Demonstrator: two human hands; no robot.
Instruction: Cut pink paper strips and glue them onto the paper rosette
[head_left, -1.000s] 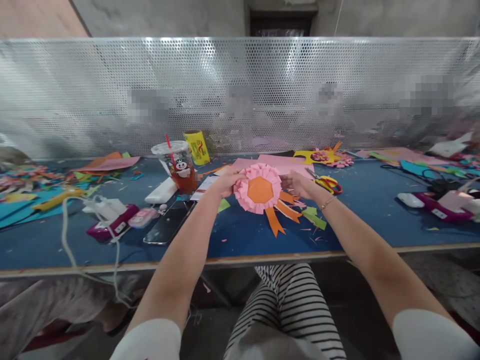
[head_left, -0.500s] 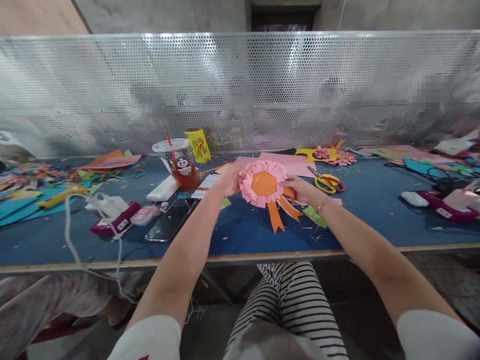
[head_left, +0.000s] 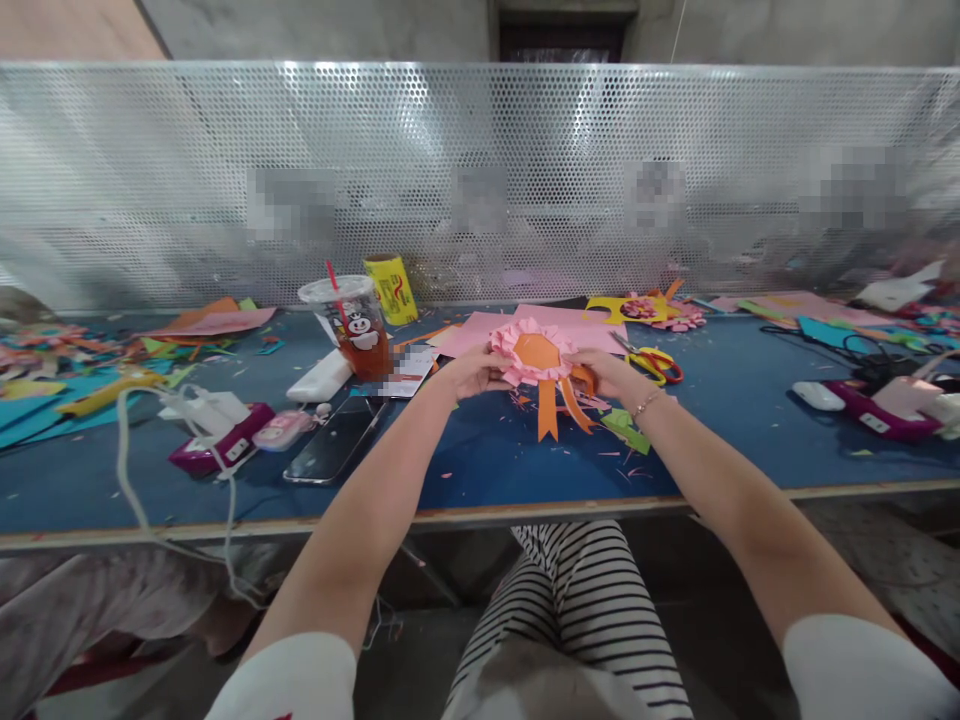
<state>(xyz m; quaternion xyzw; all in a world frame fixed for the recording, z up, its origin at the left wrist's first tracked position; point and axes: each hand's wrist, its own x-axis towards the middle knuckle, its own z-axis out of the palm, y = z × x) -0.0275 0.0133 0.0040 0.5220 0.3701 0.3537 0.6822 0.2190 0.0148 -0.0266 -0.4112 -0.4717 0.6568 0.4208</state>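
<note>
A pink pleated paper rosette point(head_left: 537, 350) with an orange centre is held over the table between both hands. My left hand point(head_left: 480, 372) grips its left edge, fingers partly under the pink folds. At the right edge, my right hand point(head_left: 592, 368) pinches the rosette where an orange strip curls. Two orange ribbon tails point(head_left: 548, 408) with notched ends hang toward me. Pink paper sheets point(head_left: 480, 330) lie behind, and green paper scraps point(head_left: 627, 430) rest beside my right wrist.
Yellow-handled scissors point(head_left: 656, 364) lie right of my right hand. To the left are a drink cup point(head_left: 361, 335), a yellow roll point(head_left: 391, 290), a phone point(head_left: 335, 440) and a purple power strip point(head_left: 225, 440) with white cables. A perforated metal screen point(head_left: 420, 150) stands behind.
The rosette has tilted back, so its face looks flatter and more upward. Both hands still hold it, and my left hand's fingers have shifted lower along its edge.
</note>
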